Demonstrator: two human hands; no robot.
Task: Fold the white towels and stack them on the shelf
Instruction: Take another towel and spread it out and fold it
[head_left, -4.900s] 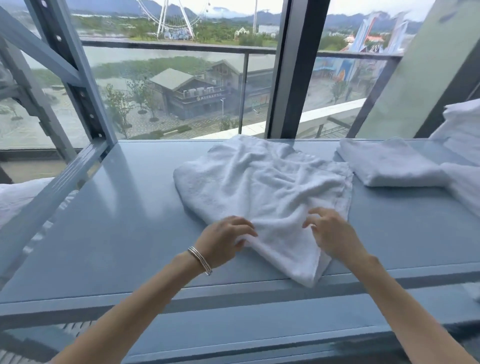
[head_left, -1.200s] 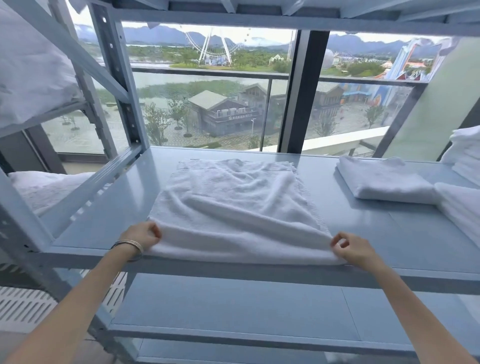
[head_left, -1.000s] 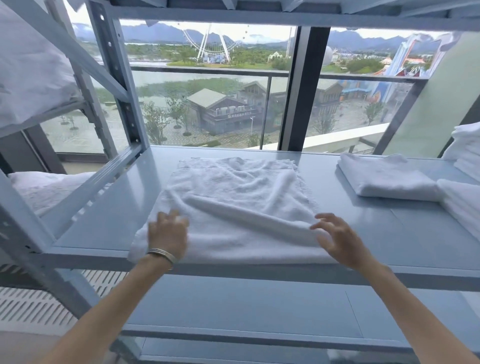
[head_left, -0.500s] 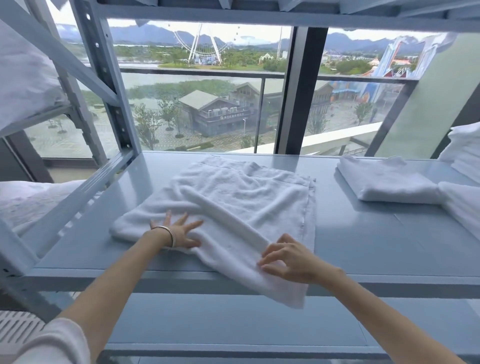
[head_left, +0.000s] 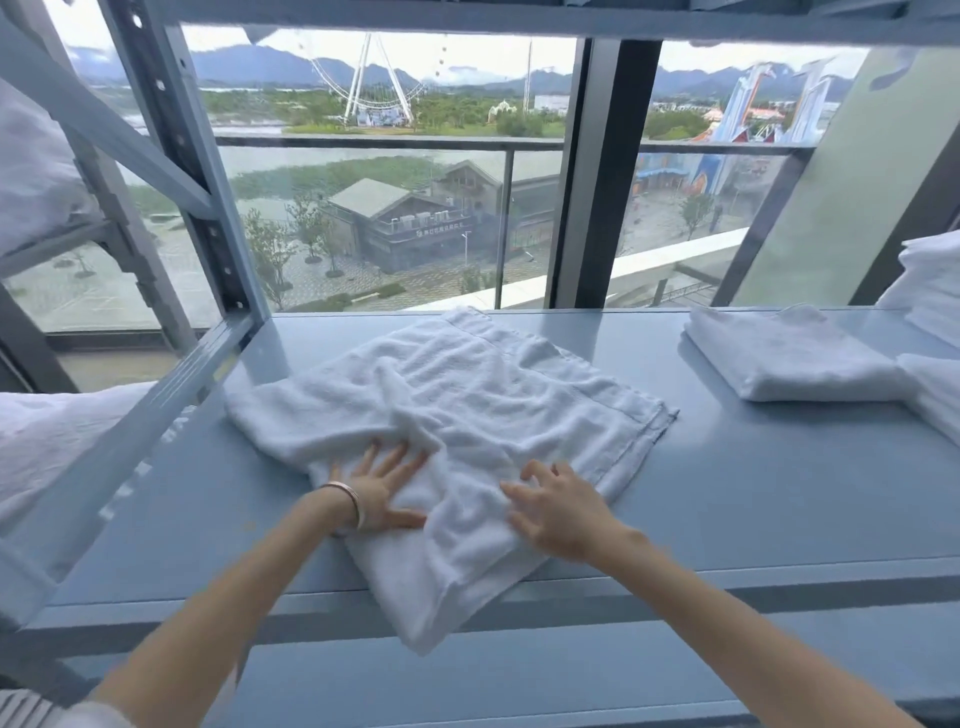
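A white towel (head_left: 467, 410) lies skewed and wrinkled on the blue-grey metal shelf (head_left: 753, 499), one corner hanging over the front edge. My left hand (head_left: 382, 491), with a bracelet at the wrist, presses flat on its near left part, fingers spread. My right hand (head_left: 558, 509) rests on the towel's near right part with fingers apart and slightly curled. Neither hand grips the cloth. A folded white towel (head_left: 789, 356) sits on the same shelf at the back right.
More folded white towels (head_left: 935, 291) are stacked at the far right edge. A metal upright (head_left: 202, 208) and diagonal brace stand at the left. White linen (head_left: 36, 166) lies on the neighbouring rack at left. A window is behind the shelf.
The towel has been turned from square to diagonal on the shelf, with a corner now over the front edge. Both hands let go of its near corners and moved onto its surface.
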